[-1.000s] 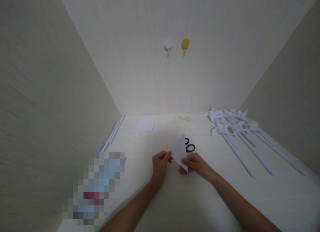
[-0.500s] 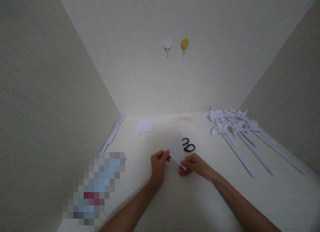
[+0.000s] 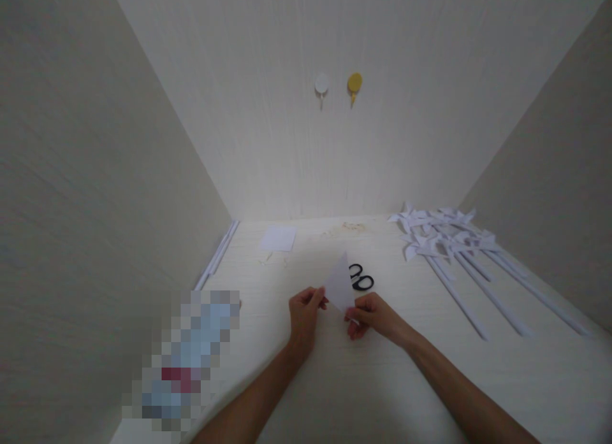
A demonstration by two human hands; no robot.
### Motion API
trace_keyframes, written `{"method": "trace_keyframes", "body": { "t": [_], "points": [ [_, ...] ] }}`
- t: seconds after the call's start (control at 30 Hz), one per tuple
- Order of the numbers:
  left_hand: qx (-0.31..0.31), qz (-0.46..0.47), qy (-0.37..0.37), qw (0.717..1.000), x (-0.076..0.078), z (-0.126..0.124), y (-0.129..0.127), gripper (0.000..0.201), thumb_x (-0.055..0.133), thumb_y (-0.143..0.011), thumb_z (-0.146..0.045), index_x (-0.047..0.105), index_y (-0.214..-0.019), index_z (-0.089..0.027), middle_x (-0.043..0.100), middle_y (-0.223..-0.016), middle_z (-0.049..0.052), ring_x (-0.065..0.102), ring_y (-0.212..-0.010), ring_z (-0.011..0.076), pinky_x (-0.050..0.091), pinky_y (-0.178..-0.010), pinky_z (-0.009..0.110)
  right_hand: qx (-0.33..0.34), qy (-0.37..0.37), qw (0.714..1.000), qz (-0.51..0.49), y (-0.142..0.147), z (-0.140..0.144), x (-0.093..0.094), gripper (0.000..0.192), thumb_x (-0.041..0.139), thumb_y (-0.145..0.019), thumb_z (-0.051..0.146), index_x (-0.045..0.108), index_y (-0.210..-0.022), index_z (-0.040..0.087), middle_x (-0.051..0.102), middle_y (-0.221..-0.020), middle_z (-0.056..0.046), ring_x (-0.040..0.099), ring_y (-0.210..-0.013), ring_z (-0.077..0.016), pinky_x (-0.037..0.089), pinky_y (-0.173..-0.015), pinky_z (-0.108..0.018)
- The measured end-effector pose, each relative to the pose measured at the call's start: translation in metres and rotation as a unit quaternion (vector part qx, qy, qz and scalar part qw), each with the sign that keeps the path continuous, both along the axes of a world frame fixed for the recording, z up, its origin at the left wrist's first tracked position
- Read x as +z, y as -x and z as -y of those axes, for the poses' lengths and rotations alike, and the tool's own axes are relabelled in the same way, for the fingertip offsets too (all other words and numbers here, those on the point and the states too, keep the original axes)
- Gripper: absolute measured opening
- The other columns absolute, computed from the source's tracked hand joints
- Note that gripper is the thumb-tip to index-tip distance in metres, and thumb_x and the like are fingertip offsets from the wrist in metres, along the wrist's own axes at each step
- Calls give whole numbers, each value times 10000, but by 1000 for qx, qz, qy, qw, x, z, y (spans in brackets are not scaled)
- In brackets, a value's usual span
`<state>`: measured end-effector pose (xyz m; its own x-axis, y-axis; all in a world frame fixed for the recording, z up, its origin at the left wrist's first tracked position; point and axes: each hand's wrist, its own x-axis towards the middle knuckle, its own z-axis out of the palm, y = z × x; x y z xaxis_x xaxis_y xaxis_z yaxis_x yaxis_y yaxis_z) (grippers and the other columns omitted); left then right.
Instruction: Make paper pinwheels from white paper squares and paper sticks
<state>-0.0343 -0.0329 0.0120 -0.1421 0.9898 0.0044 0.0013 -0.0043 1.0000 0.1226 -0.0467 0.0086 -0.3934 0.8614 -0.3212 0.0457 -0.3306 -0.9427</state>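
while both pinch it, the white folded paper triangle point(image 3: 340, 283) stands apex-up between left hand point(image 3: 305, 314) and right hand point(image 3: 374, 315), black-handled scissors point(image 3: 361, 278) just behind.

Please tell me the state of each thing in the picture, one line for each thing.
Left hand: pinching the paper's left corner.
Right hand: pinching the paper's lower corner.
Paper: folded into a triangle, held above the table.
Scissors: lying flat, partly hidden behind the paper.
Paper square: flat, untouched.
Pinwheels: finished, lying in a heap.
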Motion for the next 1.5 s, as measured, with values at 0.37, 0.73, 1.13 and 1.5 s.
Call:
{"method": "trace_keyframes", "body": {
  "t": [0.37,0.73,1.13,1.5],
  "points": [
    [18,0,-6,1000,0,0,2,284,558,-657,-327,512,-442,-148,463,-423,-34,413,-448,91,326,-499,215,38,-16,999,-5,-5,0,-4,267,636,-601,358,513,-561,125,651,-557,-28,612,-517,-123,475,-520,-231],
    [36,37,-4,999,-6,-7,5,277,571,-647,-320,518,-444,-139,471,-424,-35,410,-447,82,327,-511,211,44,-127,990,37,3,2,-8,316,461,-725,462,425,-608,171,443,-317,82,360,-250,-51,270,-300,-156],
    [-14,45,-17,999,-2,-10,11,201,585,-632,-317,611,-598,-121,576,-543,10,502,-521,106,397,-544,225,-177,-274,938,114,8,7,-12,314,468,-751,372,629,-826,112,619,-523,-35,579,-459,-138,483,-471,-247],
    [13,-37,-18,999,-9,22,69,307,530,-613,-231,592,-892,-118,656,-840,80,607,-781,176,453,-777,338,-73,-521,737,424,-23,26,-32,457,326,-710,6,542,-1092,133,549,-1136,-122,526,-1026,-193,442,-870,-351]
  ]
}}
